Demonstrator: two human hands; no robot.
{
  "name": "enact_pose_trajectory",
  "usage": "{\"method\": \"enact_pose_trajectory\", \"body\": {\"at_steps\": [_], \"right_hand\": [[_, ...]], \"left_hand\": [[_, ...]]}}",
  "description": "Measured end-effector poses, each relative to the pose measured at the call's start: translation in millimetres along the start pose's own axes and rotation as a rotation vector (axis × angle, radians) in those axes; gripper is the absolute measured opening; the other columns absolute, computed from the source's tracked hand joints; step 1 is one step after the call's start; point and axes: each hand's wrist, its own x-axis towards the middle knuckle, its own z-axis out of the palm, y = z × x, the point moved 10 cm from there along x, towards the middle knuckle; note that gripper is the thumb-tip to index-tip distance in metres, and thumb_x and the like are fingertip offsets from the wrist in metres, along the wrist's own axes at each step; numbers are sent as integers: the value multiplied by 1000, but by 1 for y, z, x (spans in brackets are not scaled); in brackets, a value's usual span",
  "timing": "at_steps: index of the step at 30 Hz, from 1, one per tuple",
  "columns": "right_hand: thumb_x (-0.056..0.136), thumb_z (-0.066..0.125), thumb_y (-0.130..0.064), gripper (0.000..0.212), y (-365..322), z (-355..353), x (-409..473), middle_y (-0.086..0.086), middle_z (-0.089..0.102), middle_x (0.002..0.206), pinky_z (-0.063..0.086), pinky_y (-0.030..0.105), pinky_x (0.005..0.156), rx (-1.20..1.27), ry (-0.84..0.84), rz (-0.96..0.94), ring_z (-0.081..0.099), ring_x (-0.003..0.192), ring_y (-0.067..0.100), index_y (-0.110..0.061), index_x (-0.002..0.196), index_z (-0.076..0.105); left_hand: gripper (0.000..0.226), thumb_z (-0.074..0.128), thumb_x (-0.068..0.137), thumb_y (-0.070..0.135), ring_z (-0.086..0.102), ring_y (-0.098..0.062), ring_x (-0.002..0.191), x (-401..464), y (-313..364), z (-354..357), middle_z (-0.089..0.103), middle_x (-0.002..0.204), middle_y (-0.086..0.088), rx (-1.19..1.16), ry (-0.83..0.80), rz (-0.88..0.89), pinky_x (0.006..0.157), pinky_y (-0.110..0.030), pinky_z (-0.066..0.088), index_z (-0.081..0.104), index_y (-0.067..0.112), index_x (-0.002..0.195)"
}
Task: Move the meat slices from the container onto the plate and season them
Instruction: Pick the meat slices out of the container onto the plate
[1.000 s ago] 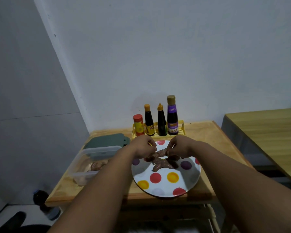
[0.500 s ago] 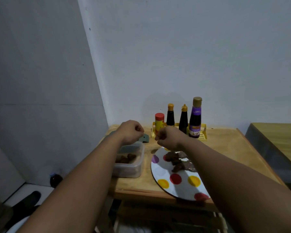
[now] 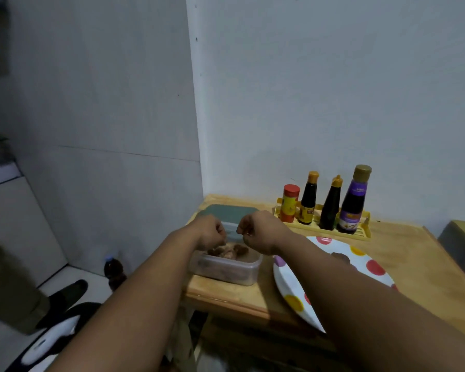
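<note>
Both hands are hovering right over the clear plastic container (image 3: 226, 269), which sits at the front left corner of the wooden bench (image 3: 414, 253). Left hand (image 3: 210, 234) is curled down with its fingertips dipped toward the meat slices (image 3: 230, 251) piled in the container, though I honestly can't tell if the grip is actually pinching a slice or just touching the pile. Right hand (image 3: 261, 233) is just beside it over the container's right edge, fingers pressed together in a loose fist, and I can't see anything in that grip.

Behind the container there's a grey-green lid (image 3: 231, 212) lying flat. The polka-dot plate (image 3: 287, 280) is just right of the container, mostly hidden under the right forearm, with a bit of dark meat (image 3: 340, 257) showing on it. Further back and right of the container, a yellow rack (image 3: 360, 232) holds a red-capped shaker (image 3: 289, 202) and three dark sauce bottles (image 3: 330, 205)
</note>
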Motion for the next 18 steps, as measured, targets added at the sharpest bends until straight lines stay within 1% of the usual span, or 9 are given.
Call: {"method": "enact_pose_trajectory", "body": {"at_steps": [2,3,5,7,9,11,14,18], "right_hand": [[82,68,-20,25,-3,10,2,-2,72,104,54,37,88,-56,-36,5,65,100,20,-24,106,72],[82,69,-24,23,-3,14,3,-4,72,105,51,36,89,-103,-43,6,64,102,20,-27,105,72],[86,64,-30,19,-3,21,3,-5,71,107,40,39,94,-209,-49,-2,62,107,22,-30,104,71],[88,60,-30,19,-1,26,2,-6,71,107,32,44,100,-261,-58,-1,61,109,23,-31,103,72],[88,60,-31,20,1,29,3,-7,72,107,28,46,103,-271,-69,17,61,109,22,-31,103,73],[88,61,-33,21,2,31,5,-7,71,109,30,44,99,-275,-90,33,60,110,21,-32,106,72],[88,63,-34,24,5,37,7,-3,70,111,35,36,83,-243,-131,60,59,108,24,-31,110,72],[86,66,-32,25,7,42,9,-2,71,108,42,32,77,-200,-168,79,61,103,24,-29,110,73]], "left_hand": [[15,67,87,12,64,-18,86,0,-4,6,74,102,-9,26,-26,-8,81,-34,54,76,9,98],[15,68,86,11,65,-20,89,0,-6,9,74,102,-9,29,-34,-16,83,-35,54,76,10,99],[11,71,85,12,67,-23,93,2,-10,13,74,100,-9,14,-47,-25,84,-37,55,76,11,95],[8,73,85,15,67,-25,94,3,-10,15,74,96,-9,9,-51,-16,84,-38,55,76,12,92],[13,73,86,18,67,-25,94,6,-9,17,73,97,-8,28,-54,-2,85,-37,55,76,12,97],[21,71,86,20,65,-23,96,8,-9,20,72,102,-7,51,-59,0,88,-36,54,75,12,105],[26,69,87,21,64,-21,97,13,-10,25,72,106,-6,73,-76,-5,87,-33,52,74,11,111],[34,67,88,21,63,-21,105,16,-11,30,71,116,-6,71,-99,-7,98,-38,51,71,11,120]]}}
